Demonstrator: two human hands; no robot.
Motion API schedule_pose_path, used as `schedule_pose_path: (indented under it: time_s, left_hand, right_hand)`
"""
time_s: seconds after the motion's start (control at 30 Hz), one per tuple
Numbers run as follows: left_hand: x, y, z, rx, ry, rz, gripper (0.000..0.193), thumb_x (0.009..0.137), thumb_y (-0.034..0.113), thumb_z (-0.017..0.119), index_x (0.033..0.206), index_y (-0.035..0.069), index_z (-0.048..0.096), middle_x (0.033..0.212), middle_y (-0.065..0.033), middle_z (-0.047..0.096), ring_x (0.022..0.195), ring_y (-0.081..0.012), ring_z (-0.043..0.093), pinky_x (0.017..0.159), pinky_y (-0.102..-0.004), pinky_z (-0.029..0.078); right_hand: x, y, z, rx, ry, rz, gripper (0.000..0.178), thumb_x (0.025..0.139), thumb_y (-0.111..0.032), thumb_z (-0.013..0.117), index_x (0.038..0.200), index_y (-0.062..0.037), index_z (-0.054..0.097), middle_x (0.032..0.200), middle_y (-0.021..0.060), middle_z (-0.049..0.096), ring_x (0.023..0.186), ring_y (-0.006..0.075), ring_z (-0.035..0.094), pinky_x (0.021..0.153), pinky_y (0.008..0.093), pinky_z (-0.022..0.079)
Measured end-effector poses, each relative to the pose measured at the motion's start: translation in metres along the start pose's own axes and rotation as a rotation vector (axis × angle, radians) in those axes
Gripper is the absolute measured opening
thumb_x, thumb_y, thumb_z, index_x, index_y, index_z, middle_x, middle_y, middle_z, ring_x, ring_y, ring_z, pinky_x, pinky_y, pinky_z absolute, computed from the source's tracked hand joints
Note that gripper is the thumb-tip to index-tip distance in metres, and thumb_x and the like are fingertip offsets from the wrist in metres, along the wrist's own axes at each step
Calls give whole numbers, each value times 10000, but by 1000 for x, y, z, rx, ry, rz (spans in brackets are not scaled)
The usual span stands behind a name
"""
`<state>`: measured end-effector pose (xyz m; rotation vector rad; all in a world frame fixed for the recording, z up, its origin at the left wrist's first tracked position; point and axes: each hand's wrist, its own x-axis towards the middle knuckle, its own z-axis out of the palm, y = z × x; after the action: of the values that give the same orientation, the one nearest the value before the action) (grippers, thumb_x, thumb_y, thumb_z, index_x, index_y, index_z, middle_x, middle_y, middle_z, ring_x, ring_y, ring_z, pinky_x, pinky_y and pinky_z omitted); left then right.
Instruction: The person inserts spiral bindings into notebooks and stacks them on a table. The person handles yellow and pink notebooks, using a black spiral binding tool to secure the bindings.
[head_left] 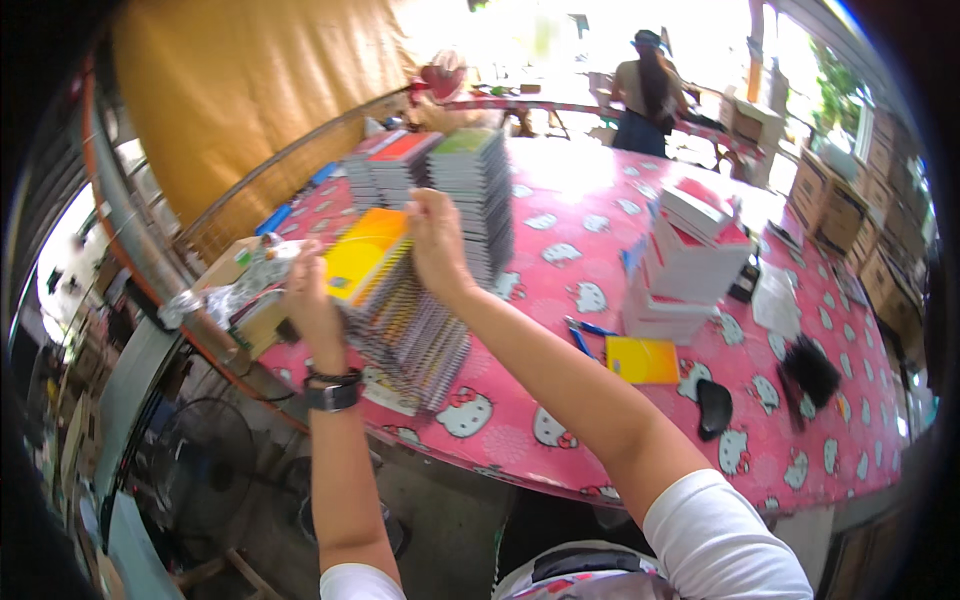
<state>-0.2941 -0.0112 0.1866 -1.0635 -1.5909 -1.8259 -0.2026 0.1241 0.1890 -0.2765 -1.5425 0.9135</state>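
Note:
A tall stack of spiral notebooks with a yellow cover on top (368,250) stands at the near left of the table, its wire-bound edges facing me. My left hand (315,295) lies against the left side of the upper notebooks, fingers pointing up. From the right, my right hand (437,245) presses on their other side, so the top notebooks sit gripped between both hands. Whether they are lifted off the pile below, I cannot tell. Just behind rise more notebook stacks, one with a green cover (467,142) and one with an orange-red cover (405,148).
White boxes (685,260) are piled on the pink patterned tablecloth (560,300) to the right. Near them lie a yellow notebook (641,360), blue pens (582,335), a black mouse-shaped object (714,409) and a black brush (810,370). Another person (650,95) stands beyond the table.

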Motion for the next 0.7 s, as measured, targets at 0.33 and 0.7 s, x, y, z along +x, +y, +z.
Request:
schedule_pose_path:
  time_s: [0.33,0.7]
  left_hand:
    - [-141,135,53,-175,-409,396,117,812,106,634,908,48,665,943,-97,630,930,-273,577,855,-395,442]
    - [-254,81,228,473,-1441,371,669,834,336,634,1345,-16,384,1348,-173,485,1324,-345,361,1027,-488,330]
  right_hand:
    - [-149,-36,-289,-744,-599,163,294,751,-236,717,988,-84,633,990,87,640,992,310,565,863,430,427]
    - [-240,-68,-489,-1217,0,449,235,763,-123,660,992,-72,652,987,89,643,1034,280,537,827,397,437]
